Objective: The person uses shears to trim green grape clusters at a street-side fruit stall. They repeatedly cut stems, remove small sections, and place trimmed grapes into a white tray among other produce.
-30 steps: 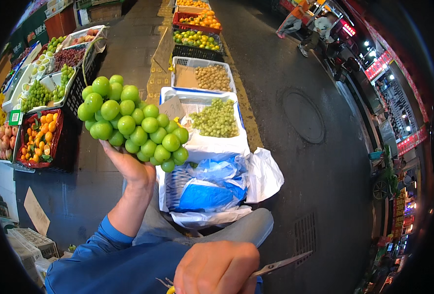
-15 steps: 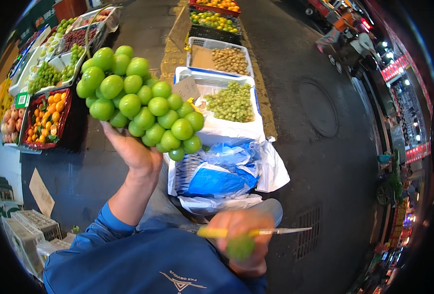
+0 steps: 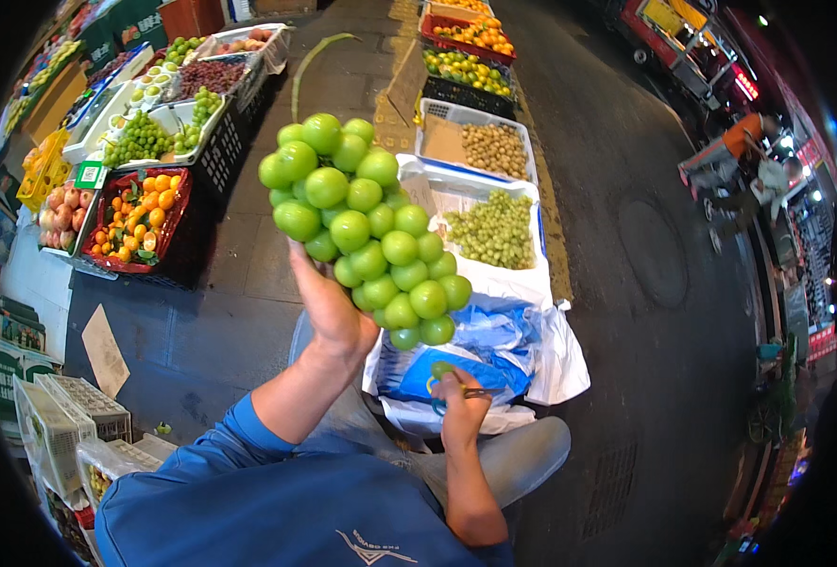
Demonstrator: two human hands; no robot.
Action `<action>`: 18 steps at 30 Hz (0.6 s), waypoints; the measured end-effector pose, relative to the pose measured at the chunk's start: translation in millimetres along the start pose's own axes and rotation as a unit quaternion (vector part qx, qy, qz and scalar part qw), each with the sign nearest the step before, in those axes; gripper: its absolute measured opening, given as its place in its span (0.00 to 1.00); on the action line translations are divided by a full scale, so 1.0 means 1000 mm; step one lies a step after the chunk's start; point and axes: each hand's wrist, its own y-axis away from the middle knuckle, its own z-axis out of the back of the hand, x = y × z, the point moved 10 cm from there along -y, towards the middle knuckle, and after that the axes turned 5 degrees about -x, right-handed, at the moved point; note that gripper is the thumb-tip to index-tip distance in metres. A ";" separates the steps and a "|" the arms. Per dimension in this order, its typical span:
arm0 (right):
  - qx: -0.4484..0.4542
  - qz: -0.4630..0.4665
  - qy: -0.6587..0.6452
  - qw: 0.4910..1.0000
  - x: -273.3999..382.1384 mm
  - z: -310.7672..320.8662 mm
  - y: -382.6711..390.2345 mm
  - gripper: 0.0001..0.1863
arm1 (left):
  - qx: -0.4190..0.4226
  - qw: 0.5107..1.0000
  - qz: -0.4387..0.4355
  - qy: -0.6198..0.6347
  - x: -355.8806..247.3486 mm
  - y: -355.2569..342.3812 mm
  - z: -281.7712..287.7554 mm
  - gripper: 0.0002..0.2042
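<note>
A large bunch of round green grapes (image 3: 367, 227) rests raised on my left hand (image 3: 332, 307), which grips it from beneath and behind. Most of those fingers are hidden by the fruit, and a long curved stem (image 3: 298, 83) sticks up from the top. Just below the bunch, my right hand (image 3: 464, 416) is closed on a small pair of scissors (image 3: 481, 391) with yellow and blue-green handles. A single green grape (image 3: 442, 369) shows at its fingertips. Under both hands, a white crate (image 3: 373, 369) contains crumpled blue and white plastic.
Ahead stand trays of pale grapes (image 3: 494, 230), small brown fruit (image 3: 496, 151) and citrus (image 3: 470, 71). More fruit crates line the left, including a red one of oranges (image 3: 137, 219). People (image 3: 744, 142) with carts are at the right, beyond a drain grate (image 3: 612, 487).
My right hand has come up and forward from near my lap to below the bunch, with the scissors and grape. The held bunch now appears farther right, and the whole view has shifted.
</note>
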 end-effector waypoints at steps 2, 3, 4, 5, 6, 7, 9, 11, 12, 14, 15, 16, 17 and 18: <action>0.001 0.028 0.050 0.998 0.008 -0.004 0.004 0.17 | 0.001 1.000 0.012 0.010 0.004 0.002 -0.003 0.33; 0.021 0.047 0.053 0.997 0.017 -0.007 0.008 0.20 | -0.005 1.000 0.012 0.008 0.005 0.001 -0.003 0.33; 0.038 0.055 0.050 0.996 0.027 -0.008 0.012 0.23 | -0.021 1.000 0.013 0.012 0.006 0.001 -0.001 0.33; 0.054 0.065 0.047 0.995 0.039 -0.009 0.017 0.27 | -0.005 1.000 0.009 0.009 0.006 0.000 -0.006 0.33; 0.090 0.086 0.034 0.992 0.053 -0.014 0.027 0.29 | -0.002 1.000 0.010 0.008 0.007 0.001 -0.007 0.33; 0.123 0.107 0.019 0.986 0.068 -0.019 0.039 0.32 | 0.003 1.000 0.013 0.005 0.009 0.001 -0.009 0.33; 0.233 0.141 -0.034 0.962 0.098 -0.036 0.066 0.44 | 0.011 1.000 0.015 0.011 0.010 0.000 -0.014 0.33; 0.294 0.106 -0.085 0.946 0.110 -0.047 0.090 0.44 | 0.029 0.999 0.024 0.018 0.012 -0.001 -0.020 0.33; 0.311 0.084 -0.103 0.941 0.110 -0.056 0.099 0.43 | 0.024 0.999 0.033 0.021 0.014 -0.002 -0.020 0.33; 0.329 -0.003 -0.083 0.941 0.101 -0.063 0.101 0.40 | 0.019 0.998 0.044 0.030 0.016 -0.004 -0.022 0.33; 0.334 -0.046 -0.069 0.939 0.094 -0.066 0.102 0.38 | 0.017 0.998 0.054 0.036 0.018 -0.004 -0.023 0.32; 0.335 -0.059 -0.102 0.935 0.095 -0.068 0.102 0.37 | 0.028 0.998 0.047 0.031 0.017 -0.004 -0.026 0.32; 0.331 -0.072 -0.135 0.931 0.096 -0.070 0.100 0.35 | 0.028 0.998 0.043 0.025 0.016 -0.004 -0.027 0.33; 0.328 -0.084 -0.166 0.926 0.096 -0.071 0.099 0.34 | 0.029 0.999 0.039 0.019 0.015 -0.003 -0.027 0.33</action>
